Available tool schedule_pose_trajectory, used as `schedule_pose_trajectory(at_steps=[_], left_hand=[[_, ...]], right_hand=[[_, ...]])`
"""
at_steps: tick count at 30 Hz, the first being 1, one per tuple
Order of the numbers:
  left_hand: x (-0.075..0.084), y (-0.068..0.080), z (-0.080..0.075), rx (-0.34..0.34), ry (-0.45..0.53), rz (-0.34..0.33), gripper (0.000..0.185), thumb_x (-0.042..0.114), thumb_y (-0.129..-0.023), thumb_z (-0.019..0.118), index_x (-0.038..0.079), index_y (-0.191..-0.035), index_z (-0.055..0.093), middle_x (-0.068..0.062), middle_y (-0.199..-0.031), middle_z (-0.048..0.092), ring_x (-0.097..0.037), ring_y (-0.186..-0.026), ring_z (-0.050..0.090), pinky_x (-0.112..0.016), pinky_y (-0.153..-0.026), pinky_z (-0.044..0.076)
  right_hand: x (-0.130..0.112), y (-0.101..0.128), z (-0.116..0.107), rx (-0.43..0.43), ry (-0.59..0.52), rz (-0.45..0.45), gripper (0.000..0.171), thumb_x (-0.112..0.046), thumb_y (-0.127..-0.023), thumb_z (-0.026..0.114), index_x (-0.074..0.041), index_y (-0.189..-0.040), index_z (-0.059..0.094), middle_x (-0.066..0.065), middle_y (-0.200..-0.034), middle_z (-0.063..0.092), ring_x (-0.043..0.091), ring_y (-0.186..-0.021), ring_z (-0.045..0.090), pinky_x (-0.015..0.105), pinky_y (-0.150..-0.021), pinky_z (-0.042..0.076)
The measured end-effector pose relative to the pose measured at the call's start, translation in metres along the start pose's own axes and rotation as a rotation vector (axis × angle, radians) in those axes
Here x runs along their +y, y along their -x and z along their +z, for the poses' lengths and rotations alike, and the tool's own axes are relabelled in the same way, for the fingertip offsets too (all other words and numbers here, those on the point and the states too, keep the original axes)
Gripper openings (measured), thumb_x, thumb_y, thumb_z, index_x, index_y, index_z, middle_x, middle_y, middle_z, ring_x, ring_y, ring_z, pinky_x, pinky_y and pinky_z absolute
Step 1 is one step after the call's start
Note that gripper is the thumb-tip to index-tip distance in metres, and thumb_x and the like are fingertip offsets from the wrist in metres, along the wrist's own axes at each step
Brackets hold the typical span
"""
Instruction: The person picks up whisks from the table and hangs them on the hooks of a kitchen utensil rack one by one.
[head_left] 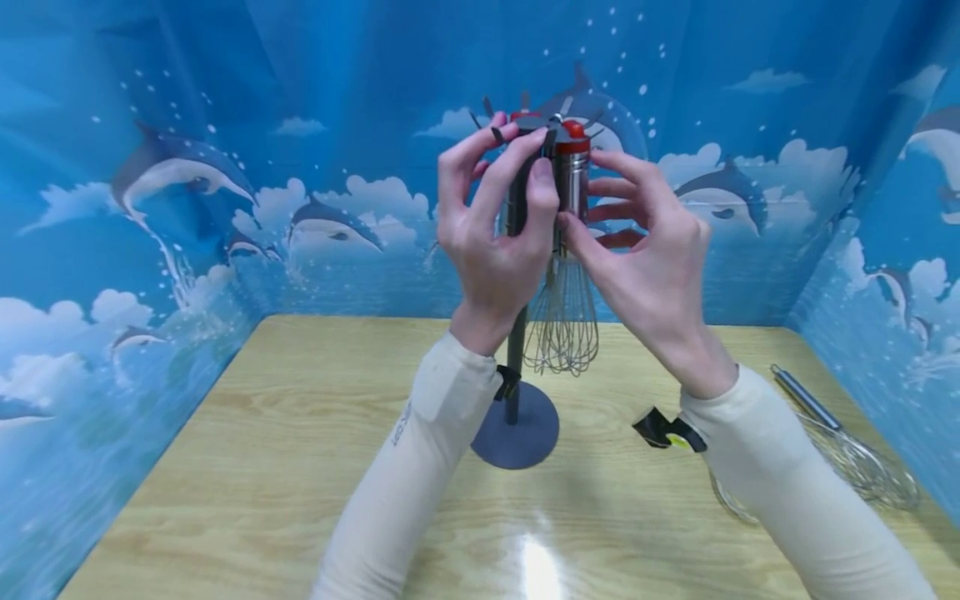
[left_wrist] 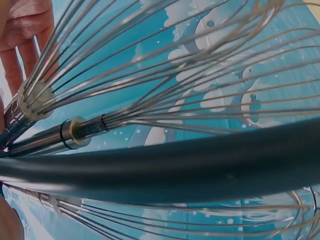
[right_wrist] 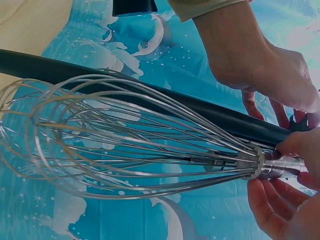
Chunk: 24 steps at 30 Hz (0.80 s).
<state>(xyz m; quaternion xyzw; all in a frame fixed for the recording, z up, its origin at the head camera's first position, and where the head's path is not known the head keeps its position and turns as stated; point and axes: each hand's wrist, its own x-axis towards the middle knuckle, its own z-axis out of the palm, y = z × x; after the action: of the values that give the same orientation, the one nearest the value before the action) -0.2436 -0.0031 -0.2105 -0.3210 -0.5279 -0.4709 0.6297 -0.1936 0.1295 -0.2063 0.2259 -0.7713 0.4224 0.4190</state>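
A dark utensil stand (head_left: 516,350) rises from a round base (head_left: 517,446), with hooks fanning out at its top. My left hand (head_left: 491,237) grips the stand's top among the hooks. A whisk (head_left: 574,179) with a steel, red-topped handle hangs wires down at the stand's right side. My right hand (head_left: 652,246) pinches its handle between thumb and fingers, as the right wrist view also shows. Beside the pole (left_wrist: 165,167), the left wrist view shows a second whisk (left_wrist: 50,140) hanging, and another whisk (left_wrist: 65,207) on the pole's far side. The handles' upper ends are partly hidden by my fingers.
A steel whisk (head_left: 813,404) lies at the table's right, partly behind my right sleeve. More wire loops (head_left: 727,500) show beside that sleeve. The wooden table (head_left: 315,450) meets a blue dolphin-print curtain (head_left: 337,125) at the back and sides.
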Motion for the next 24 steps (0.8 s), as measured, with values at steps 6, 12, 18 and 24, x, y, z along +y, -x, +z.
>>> schedule_pose_trajectory(at_steps=[6, 12, 18, 24], left_hand=[[0.000, -0.003, -0.002, -0.003, 0.037, 0.000, 0.022, -0.003, -0.089, 0.066, -0.008, -0.109, 0.075, -0.029, -0.116, 0.061, -0.033, -0.121, 0.065, -0.030, -0.099, 0.058], [0.001, -0.002, -0.006, 0.039, 0.159, -0.035, 0.019, -0.012, -0.088, 0.063, -0.015, -0.105, 0.072, -0.033, -0.114, 0.062, -0.039, -0.117, 0.068, -0.038, -0.103, 0.059], [0.000, -0.001, -0.009, 0.114, 0.217, -0.093, 0.016, -0.008, -0.091, 0.059, -0.016, -0.102, 0.069, -0.036, -0.114, 0.062, -0.041, -0.113, 0.064, -0.043, -0.098, 0.060], [-0.003, 0.000, -0.007, 0.140, 0.285, -0.152, 0.019, -0.005, -0.092, 0.057, -0.018, -0.104, 0.063, -0.037, -0.115, 0.057, -0.040, -0.112, 0.063, -0.049, -0.097, 0.061]], right_hand=[[0.004, 0.006, -0.003, -0.020, 0.013, 0.022, 0.048, -0.016, -0.089, 0.079, -0.011, -0.135, 0.064, 0.009, -0.113, 0.078, 0.023, -0.089, 0.077, 0.008, -0.071, 0.057], [0.011, 0.013, -0.010, -0.039, 0.033, 0.033, 0.048, -0.014, -0.089, 0.080, -0.012, -0.134, 0.065, 0.010, -0.114, 0.077, 0.012, -0.091, 0.076, 0.008, -0.073, 0.057], [0.018, 0.016, -0.020, -0.035, 0.069, 0.038, 0.047, -0.014, -0.088, 0.080, -0.014, -0.133, 0.067, 0.010, -0.114, 0.077, -0.018, -0.088, 0.064, 0.005, -0.074, 0.055], [0.030, 0.016, -0.034, -0.050, 0.133, 0.009, 0.048, -0.013, -0.088, 0.080, -0.015, -0.134, 0.067, 0.012, -0.114, 0.077, -0.022, -0.089, 0.061, 0.001, -0.076, 0.052]])
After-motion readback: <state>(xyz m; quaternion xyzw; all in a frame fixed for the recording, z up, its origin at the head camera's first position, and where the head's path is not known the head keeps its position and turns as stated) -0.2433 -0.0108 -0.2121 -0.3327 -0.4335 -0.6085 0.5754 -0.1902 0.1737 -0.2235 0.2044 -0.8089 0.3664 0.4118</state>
